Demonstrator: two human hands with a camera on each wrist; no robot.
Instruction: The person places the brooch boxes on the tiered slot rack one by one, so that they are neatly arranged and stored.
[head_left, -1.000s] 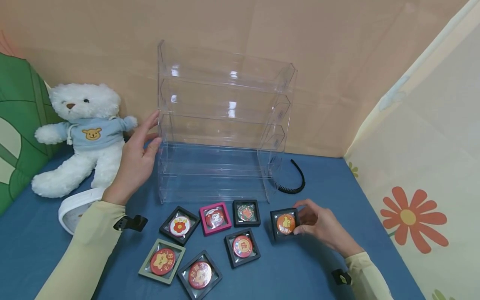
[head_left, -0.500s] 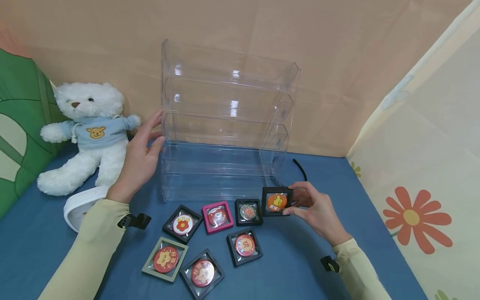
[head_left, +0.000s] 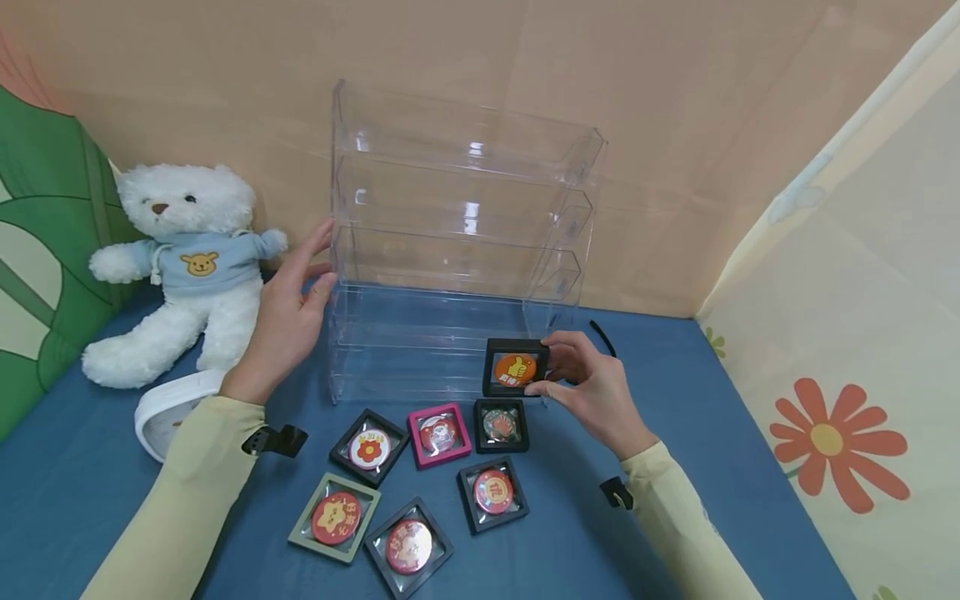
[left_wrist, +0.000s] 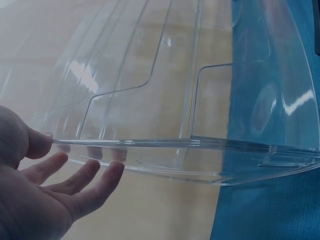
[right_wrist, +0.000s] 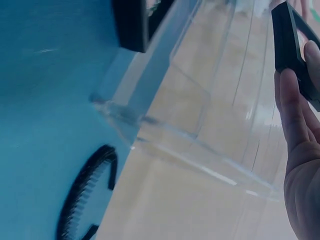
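Note:
My right hand (head_left: 592, 392) pinches a small black display frame (head_left: 490, 367) by its right side, thumb in front. Inside it sits an orange badge (head_left: 515, 370) with a yellow thumbs-up. The frame is held upright, overlapping the lower right of a clear tiered acrylic display rack (head_left: 431, 342) in the head view. In the right wrist view the same black frame (right_wrist: 286, 40) shows edge-on between thumb and fingers. My left hand (head_left: 288, 312) touches the rack's left side. In the left wrist view its loosely extended fingers (left_wrist: 107, 182) lie along the clear side panel (left_wrist: 165, 143).
Several framed badges lie before the rack, among them a pink frame (head_left: 440, 457), a green frame (head_left: 300, 533) and a black frame (head_left: 480, 520). A white teddy bear (head_left: 197, 208) sits at left, behind a white round object (head_left: 150, 425). A black coiled band (head_left: 602, 337) lies behind the right hand.
My right hand has carried the black frame leftward and up, from the right of the row to the front of the rack. The left hand stays at the rack's side; the view shifts slightly.

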